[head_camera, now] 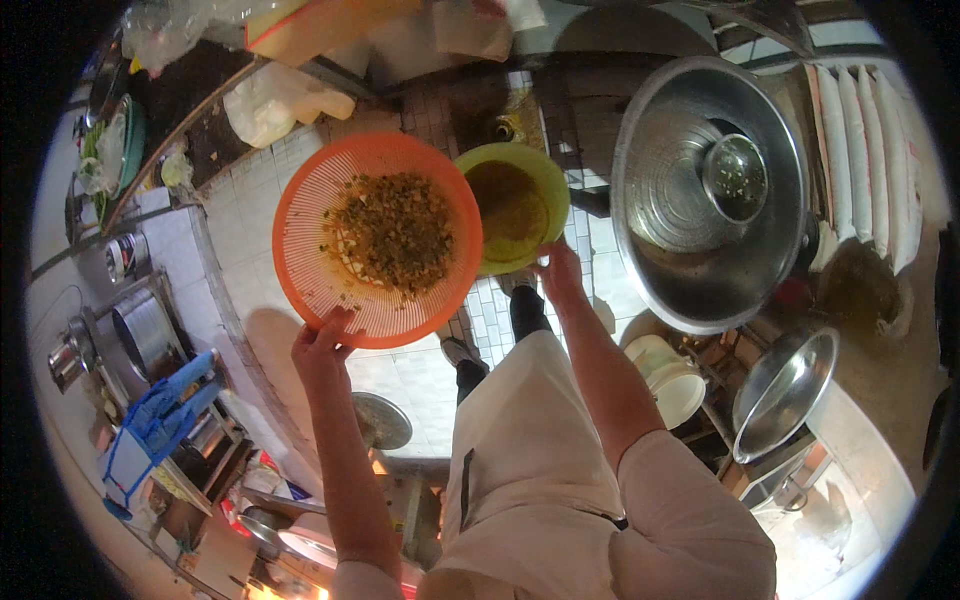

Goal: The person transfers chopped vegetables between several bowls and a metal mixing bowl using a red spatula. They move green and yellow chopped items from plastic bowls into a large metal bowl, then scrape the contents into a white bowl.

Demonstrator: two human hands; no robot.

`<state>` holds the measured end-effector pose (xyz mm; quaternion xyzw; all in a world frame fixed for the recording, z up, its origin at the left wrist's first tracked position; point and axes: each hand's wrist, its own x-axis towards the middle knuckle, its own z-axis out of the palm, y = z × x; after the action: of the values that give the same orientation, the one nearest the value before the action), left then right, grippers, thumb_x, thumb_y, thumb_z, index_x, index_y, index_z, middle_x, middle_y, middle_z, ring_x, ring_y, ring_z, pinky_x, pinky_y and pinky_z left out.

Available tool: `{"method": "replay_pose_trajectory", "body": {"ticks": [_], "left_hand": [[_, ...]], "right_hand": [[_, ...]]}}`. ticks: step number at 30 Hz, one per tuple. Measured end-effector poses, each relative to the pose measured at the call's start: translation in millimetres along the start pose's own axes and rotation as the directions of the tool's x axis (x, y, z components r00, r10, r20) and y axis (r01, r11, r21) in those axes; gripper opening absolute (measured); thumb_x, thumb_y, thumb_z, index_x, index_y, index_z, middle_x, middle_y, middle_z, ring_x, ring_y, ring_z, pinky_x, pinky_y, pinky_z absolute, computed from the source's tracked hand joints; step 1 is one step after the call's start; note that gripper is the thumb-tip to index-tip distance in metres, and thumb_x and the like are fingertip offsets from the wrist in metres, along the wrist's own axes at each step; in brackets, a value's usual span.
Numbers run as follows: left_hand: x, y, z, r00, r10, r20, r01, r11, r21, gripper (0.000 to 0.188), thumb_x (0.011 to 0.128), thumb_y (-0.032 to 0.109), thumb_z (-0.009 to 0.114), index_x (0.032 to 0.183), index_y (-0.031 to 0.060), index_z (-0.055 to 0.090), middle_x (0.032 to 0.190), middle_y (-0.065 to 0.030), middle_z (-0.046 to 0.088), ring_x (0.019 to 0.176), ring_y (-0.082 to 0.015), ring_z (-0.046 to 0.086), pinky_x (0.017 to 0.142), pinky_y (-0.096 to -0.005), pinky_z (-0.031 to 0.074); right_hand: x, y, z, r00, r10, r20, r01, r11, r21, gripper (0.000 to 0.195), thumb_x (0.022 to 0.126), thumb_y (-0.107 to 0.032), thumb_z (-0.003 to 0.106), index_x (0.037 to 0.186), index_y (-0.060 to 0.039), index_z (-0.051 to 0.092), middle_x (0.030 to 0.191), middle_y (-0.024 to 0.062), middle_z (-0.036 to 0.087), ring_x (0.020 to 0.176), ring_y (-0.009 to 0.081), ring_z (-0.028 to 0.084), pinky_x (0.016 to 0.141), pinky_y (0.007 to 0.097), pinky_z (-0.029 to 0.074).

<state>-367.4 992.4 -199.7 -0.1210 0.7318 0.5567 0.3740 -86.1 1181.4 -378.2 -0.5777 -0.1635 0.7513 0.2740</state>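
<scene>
My left hand [324, 339] grips the near rim of an orange plastic colander [300, 225]. Chopped, brown-green food [409, 232] lies heaped in it, toward its right side. A yellow-green plastic basin [555, 187] is held by its near rim in my right hand [560, 271]. Brownish liquid appears to lie inside the basin. The colander's right edge overlaps the basin's left side in this view; I cannot tell whether the two touch. Both vessels are in front of me above the tiled floor.
A large steel basin [675, 262] stands at the right, with a small metal bowl [735, 180] holding green bits inside it. Several white sacks [862, 150] are beyond. A white bucket [675, 386] and another steel bowl [787, 394] sit lower right. A shelf edge [180, 142] runs along the left.
</scene>
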Motion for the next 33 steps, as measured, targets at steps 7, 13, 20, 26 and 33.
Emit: {"method": "replay_pose_trajectory", "body": {"ticks": [7,13,20,26,33], "left_hand": [[64,-37,-1,0.998,0.006,-0.058,-0.011,0.996,-0.084,0.026,0.082,0.004,0.065,0.105,-0.0088,0.059,0.096,-0.0153,0.068,0.087,-0.0220,0.068,0.067,-0.0323,0.059],[101,-57,5,0.998,0.001,-0.062,-0.010,0.989,-0.146,0.026,0.083,0.004,0.065,0.104,-0.0087,0.059,0.094,-0.0148,0.068,0.084,-0.0218,0.067,0.068,-0.0325,0.059],[103,-68,-5,0.998,0.004,-0.058,-0.015,0.982,-0.190,0.023,0.084,0.003,0.064,0.103,-0.0091,0.060,0.093,-0.0152,0.068,0.081,-0.0211,0.068,0.068,-0.0339,0.061],[91,-65,-10,0.994,-0.017,-0.106,0.004,0.993,-0.121,0.030,0.084,0.009,0.068,0.107,-0.0081,0.059,0.099,-0.0149,0.067,0.088,-0.0225,0.067,0.071,-0.0334,0.058],[75,-54,-11,0.992,-0.003,-0.128,-0.024,0.978,-0.206,0.023,0.082,0.001,0.065,0.102,-0.0092,0.060,0.094,-0.0148,0.068,0.082,-0.0211,0.068,0.066,-0.0333,0.062]], "right_hand": [[121,0,8,0.981,-0.156,-0.116,0.127,0.966,-0.224,0.052,0.083,-0.022,0.061,0.132,-0.0135,0.046,0.122,0.0097,0.052,0.108,0.0270,0.054,0.076,0.0512,0.055],[248,-9,-26,0.869,-0.480,0.123,0.275,0.261,-0.925,0.037,0.079,-0.022,0.067,0.109,-0.0033,0.057,0.098,0.0134,0.063,0.087,0.0276,0.063,0.071,0.0424,0.053],[276,-32,21,0.796,-0.567,0.212,-0.043,-0.402,-0.915,0.037,0.086,-0.035,0.055,0.087,-0.0014,0.071,0.090,0.0141,0.070,0.088,0.0301,0.066,0.083,0.0403,0.050],[246,-41,61,0.774,-0.496,0.393,0.087,-0.532,-0.842,0.029,0.088,-0.028,0.061,0.102,-0.0048,0.070,0.137,0.0146,0.049,0.136,0.0337,0.031,0.115,0.0512,0.019],[191,-59,100,0.786,-0.337,0.519,0.147,-0.713,-0.685,0.028,0.091,-0.016,0.050,0.113,-0.0062,0.066,0.157,0.0070,0.019,0.144,0.0375,0.015,0.100,0.0744,0.026]]}}
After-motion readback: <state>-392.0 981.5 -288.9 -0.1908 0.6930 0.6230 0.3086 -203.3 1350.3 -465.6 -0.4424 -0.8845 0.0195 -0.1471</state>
